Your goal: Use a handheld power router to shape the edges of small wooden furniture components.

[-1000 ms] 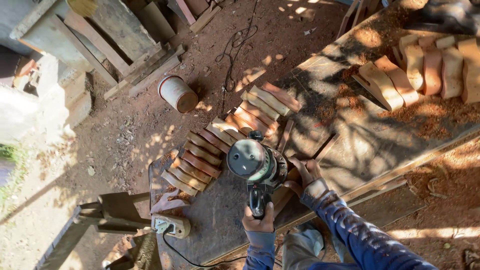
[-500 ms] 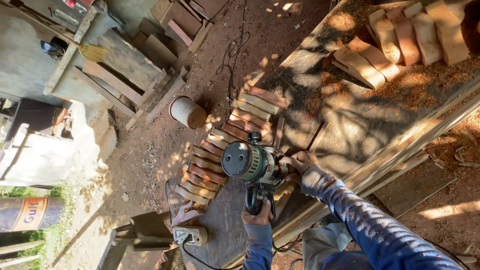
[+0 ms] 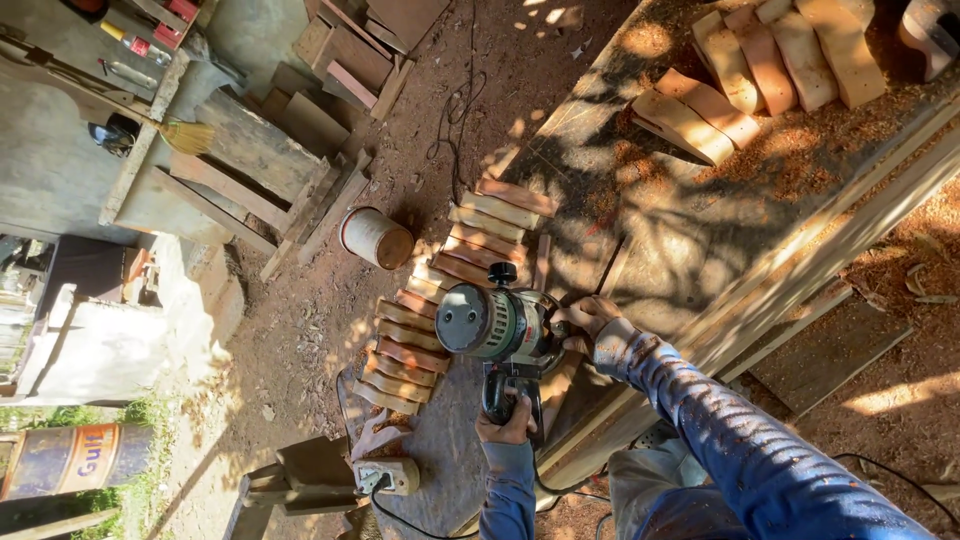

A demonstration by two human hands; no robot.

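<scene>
Gripping router [image 3: 495, 325] | both hands | workbench edge [image 3: 640, 400] beside | wood pieces [image 3: 440, 290] ahead

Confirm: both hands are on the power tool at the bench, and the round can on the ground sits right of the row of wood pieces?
Not quite. In the head view the can sits left of the wood pieces, not right. Both the left hand and right hand are on the power tool.

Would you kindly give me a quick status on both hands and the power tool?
Left hand grips the router rear handle. Right hand holds its side. Wooden pieces lined beside it; bucket stands apart.
</scene>
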